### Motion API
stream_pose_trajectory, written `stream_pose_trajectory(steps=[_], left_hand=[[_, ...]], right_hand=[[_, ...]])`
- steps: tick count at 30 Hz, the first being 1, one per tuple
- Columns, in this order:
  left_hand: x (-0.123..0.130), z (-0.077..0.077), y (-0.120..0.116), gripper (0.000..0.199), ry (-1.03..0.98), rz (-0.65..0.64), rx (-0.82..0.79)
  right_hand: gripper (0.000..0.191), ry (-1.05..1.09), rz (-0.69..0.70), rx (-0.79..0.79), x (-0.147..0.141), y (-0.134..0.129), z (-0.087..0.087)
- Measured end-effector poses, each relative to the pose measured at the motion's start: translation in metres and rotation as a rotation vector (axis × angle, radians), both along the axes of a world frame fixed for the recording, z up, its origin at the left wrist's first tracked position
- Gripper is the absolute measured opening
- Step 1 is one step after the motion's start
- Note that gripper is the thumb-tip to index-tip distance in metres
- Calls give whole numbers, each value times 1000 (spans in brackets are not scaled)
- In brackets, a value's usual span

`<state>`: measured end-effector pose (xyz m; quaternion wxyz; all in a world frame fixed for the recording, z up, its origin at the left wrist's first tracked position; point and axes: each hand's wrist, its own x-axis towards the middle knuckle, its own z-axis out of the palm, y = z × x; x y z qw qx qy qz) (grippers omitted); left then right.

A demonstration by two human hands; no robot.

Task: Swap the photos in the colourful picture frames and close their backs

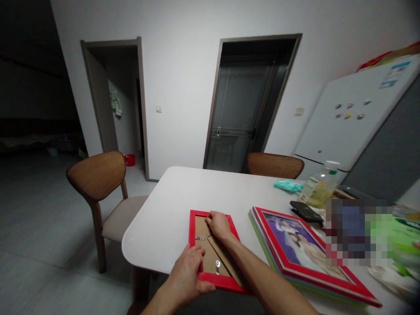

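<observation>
A red picture frame lies face down on the white table, its brown backing board upward. On the board are a folded stand leg and small metal hangers. My left hand grips the frame's near left corner, thumb along the near rim and fingers over the left rim. My right hand is closed at the far end, its curled fingertips on the backing by the far rim. Its forearm hides part of the frame's right side. To the right is a stack of picture frames, the top one red with a photo.
Behind the stack are a black phone, a clear bottle with yellowish liquid and a teal packet. Green packaging lies at the right edge. Wooden chairs stand at the left and far sides of the table.
</observation>
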<state>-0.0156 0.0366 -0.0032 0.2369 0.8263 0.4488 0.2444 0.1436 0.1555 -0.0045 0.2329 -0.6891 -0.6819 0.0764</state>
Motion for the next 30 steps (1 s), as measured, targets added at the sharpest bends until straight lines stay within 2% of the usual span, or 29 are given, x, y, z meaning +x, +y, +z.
stream_pose_trajectory(steps=[5, 9, 13, 16, 18, 20, 23, 25, 27, 28, 30], left_hand=[[2, 11, -7, 61, 71, 37, 20], [25, 1, -12, 78, 196, 18, 77], [47, -19, -12, 49, 240, -56, 143], [44, -18, -11, 47, 118, -7, 195], [38, -4, -11, 48, -79, -5, 215], [37, 20, -12, 43, -359, 13, 155], [53, 56, -19, 21, -835, 94, -40], [69, 75, -25, 24, -1080, 100, -169], [83, 88, -27, 39, -1239, 76, -242], [90, 93, -27, 47, -1286, 55, -260], [102, 98, -22, 56, -1312, 13, -291]], right_hand=[[15, 99, -108, -3, 3, 11, -3], [27, 252, -61, 54, 9, 0, 7], [27, 401, 31, 125, 32, -28, 21], [31, 689, -16, 209, 52, -55, 26], [33, 987, -111, 238, 56, -75, 25], [38, 1248, -156, 161, 45, -93, 21], [47, 1567, -25, -124, 14, -116, 19], [48, 1734, 108, -78, 0, -128, 26], [51, 1801, 134, 68, 7, -135, 39], [53, 1792, 107, 128, 20, -137, 48], [57, 1680, 20, 122, 58, -139, 67]])
